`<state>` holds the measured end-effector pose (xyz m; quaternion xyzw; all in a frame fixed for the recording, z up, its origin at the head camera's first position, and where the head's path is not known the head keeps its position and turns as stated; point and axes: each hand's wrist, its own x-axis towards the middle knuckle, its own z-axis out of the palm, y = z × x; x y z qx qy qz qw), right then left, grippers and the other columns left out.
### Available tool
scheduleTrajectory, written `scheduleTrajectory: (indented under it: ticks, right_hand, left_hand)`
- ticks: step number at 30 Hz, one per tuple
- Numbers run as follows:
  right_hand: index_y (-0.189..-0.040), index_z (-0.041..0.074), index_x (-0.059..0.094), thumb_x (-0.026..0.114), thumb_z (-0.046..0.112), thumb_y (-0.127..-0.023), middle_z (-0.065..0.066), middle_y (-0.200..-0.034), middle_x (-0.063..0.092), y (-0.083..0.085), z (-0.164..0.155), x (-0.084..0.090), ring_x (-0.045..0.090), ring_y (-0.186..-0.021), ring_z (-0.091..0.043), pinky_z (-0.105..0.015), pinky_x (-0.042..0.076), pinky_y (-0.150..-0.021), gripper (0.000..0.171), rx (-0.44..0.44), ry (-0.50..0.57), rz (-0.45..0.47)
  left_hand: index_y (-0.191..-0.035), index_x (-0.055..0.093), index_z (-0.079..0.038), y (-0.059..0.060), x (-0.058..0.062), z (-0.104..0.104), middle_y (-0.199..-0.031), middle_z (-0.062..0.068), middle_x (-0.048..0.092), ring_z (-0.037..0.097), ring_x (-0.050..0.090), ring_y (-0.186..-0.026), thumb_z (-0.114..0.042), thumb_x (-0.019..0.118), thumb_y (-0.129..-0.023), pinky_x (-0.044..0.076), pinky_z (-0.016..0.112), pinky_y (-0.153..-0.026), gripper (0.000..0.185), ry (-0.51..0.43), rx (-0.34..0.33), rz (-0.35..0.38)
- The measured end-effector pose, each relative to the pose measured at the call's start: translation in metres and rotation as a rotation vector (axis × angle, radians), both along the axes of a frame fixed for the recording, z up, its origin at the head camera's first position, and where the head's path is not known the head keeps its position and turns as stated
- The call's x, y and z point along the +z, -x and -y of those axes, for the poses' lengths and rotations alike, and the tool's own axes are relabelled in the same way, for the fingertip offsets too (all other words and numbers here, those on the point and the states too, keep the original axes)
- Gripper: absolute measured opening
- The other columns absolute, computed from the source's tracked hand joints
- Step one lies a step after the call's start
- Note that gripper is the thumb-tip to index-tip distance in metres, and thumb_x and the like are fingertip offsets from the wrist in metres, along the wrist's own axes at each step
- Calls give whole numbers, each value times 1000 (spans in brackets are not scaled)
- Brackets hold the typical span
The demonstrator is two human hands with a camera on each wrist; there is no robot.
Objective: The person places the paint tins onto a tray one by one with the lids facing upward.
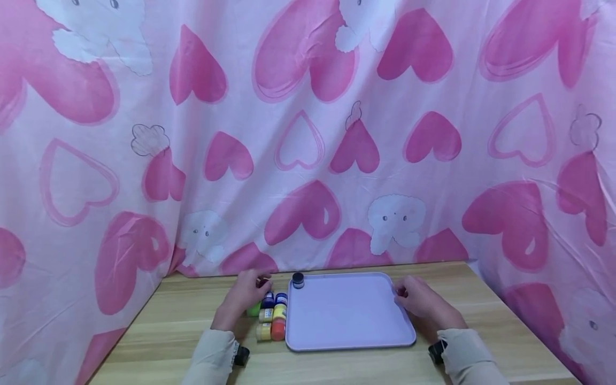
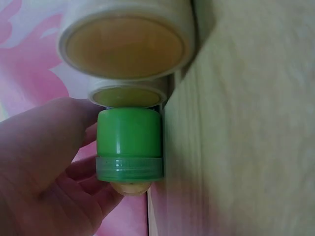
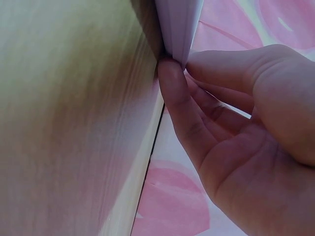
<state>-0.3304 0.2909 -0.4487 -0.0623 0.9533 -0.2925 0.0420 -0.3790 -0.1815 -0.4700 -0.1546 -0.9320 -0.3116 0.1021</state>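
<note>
Possibly the left hand (image 1: 244,292), half-curled beside the green jar (image 2: 129,132), grip unclear, could knock over the jars (image 1: 279,313) left of the tray (image 1: 348,313); on its far-left corner, the dark-lidded jar (image 1: 298,280) could tip if the right hand (image 1: 421,299), pinching the right edge, lifts unevenly.

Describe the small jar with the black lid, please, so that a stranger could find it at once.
On the wooden table is a pale lilac tray, its right edge held by the right hand. In the tray's far left corner stands the small jar with the black lid. It is the only jar on the tray; the coloured jars are grouped outside, by the tray's left edge.
</note>
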Motion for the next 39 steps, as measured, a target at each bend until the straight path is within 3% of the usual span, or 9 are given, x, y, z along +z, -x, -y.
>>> scheduleTrajectory:
  ticks: [3,4,13,18,27,39]
  right_hand:
    - [-95,12,78,71,-2,-101,-5,-85,65,0,1,2,60,-81,-19,-32,56,-72,17,-6,3,0]
    - [-95,12,78,70,-2,-101,-5,-85,65,0,2,2,60,-81,-19,-32,56,-72,17,-2,2,-4]
    - [-94,12,78,72,-1,-100,-6,-83,65,1,0,0,61,-80,-19,-30,56,-70,15,-4,4,-2]
    - [-94,12,78,72,-1,-101,-6,-84,66,0,0,-1,61,-80,-19,-29,56,-70,16,-12,3,4]
    - [-90,11,75,72,-1,-100,-5,-82,64,-1,2,-1,59,-78,-18,-29,54,-68,17,5,-4,-31]
    - [-89,11,76,73,-2,-98,-6,-82,64,-2,3,0,59,-77,-19,-28,56,-68,17,1,-12,-29]
  left_hand:
    - [-120,80,-8,-1,1,-2,-108,6,79,15,69,-90,-25,78,-101,66,38,-86,25,4,39,27]
    - [-119,81,-6,-8,10,-7,-107,7,80,17,71,-91,-19,79,-100,67,42,-87,23,24,85,61]
    - [-112,82,-10,-7,14,-12,-102,2,80,18,73,-94,-17,81,-97,67,43,-90,16,12,118,88]
    - [-109,81,-10,-9,18,-15,-98,1,77,18,71,-89,-13,83,-95,67,42,-87,14,-31,110,95]
    - [-110,77,-8,-10,19,-18,-100,2,76,19,74,-95,-10,83,-94,67,42,-89,17,-34,89,59]
    - [-101,76,-14,-13,29,-31,-93,-4,72,13,67,-87,-7,83,-94,67,37,-86,12,-36,13,-57]
